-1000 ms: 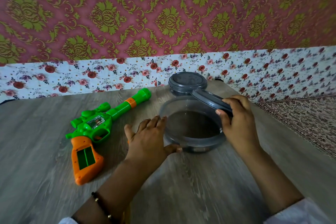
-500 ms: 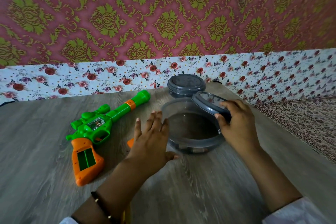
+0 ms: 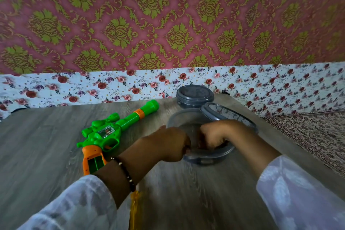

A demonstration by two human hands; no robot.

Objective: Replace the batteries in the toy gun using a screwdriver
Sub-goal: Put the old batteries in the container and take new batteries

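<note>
The green and orange toy gun point(image 3: 104, 134) lies on the table, left of my hands, barrel pointing to the far right. A rectangular opening in its orange grip point(image 3: 95, 162) faces up. An open grey round container point(image 3: 205, 160) stands in front of me, and its lid point(image 3: 225, 114) leans on the far right rim. My left hand point(image 3: 164, 144) curls its fingers over the near left rim. My right hand point(image 3: 214, 134) reaches down inside, fingertips hidden. The contents are hidden.
A second grey container point(image 3: 194, 95), lid on, stands behind the open one near the table's far edge. Something yellow and translucent point(image 3: 135, 205) shows under my left forearm. Floral wallpaper runs behind the wooden table point(image 3: 46, 147). A patterned cloth point(image 3: 308, 132) lies to the right.
My right hand let go of the lid, which now leans on the rim, and dipped into the container. My left hand moved from the outer wall up over the rim.
</note>
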